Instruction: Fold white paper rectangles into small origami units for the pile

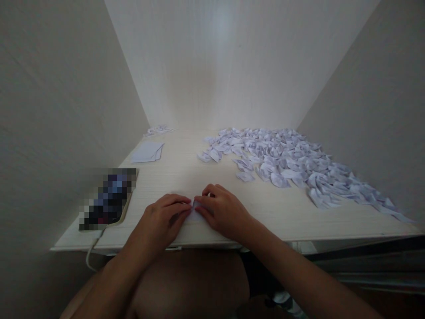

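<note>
Near the table's front edge, a small folded piece of white paper (197, 212) is held between both hands. My left hand (166, 217) pinches its left side with thumb and fingers. From the right, my right hand (222, 210) pinches the same paper, its fingers bent over it. The fingers hide much of the paper, so its exact fold cannot be made out. A large heap of folded white paper pieces (282, 155) covers the right and back of the table. At the left lies a small stack of flat white paper sheets (146, 152).
A phone (111, 199) with a blurred-out screen lies at the table's left edge, a white cable (94, 248) running down from it. Thin paper scraps (159, 130) sit in the far left corner. Walls close in the pale table (179, 173) at the back and both sides.
</note>
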The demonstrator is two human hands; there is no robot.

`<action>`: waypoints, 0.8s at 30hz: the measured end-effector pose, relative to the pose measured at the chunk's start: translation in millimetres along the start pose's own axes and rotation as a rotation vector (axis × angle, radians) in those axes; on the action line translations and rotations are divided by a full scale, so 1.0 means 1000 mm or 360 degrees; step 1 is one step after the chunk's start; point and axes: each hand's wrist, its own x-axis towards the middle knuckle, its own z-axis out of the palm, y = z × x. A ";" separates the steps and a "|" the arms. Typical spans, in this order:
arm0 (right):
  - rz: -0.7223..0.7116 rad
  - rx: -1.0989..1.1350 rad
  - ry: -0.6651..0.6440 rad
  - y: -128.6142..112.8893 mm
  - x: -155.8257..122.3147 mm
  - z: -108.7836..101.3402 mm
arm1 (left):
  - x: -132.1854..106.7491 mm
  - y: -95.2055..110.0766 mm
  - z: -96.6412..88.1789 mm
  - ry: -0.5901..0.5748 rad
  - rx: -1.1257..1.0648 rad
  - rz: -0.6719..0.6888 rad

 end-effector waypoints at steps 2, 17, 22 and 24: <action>0.0001 -0.0002 0.0001 0.000 0.000 0.000 | -0.002 -0.003 0.001 0.0006 0.0003 0.0036; -0.0022 -0.0138 0.0015 -0.002 -0.001 0.002 | -0.002 -0.003 0.006 -0.0028 0.0037 0.0047; -0.0018 -0.0135 -0.0004 -0.003 -0.001 0.001 | -0.002 -0.003 0.006 -0.0042 0.0040 0.0030; -0.0018 -0.0132 -0.0009 -0.003 0.000 0.001 | -0.002 -0.003 0.007 -0.0039 0.0035 0.0028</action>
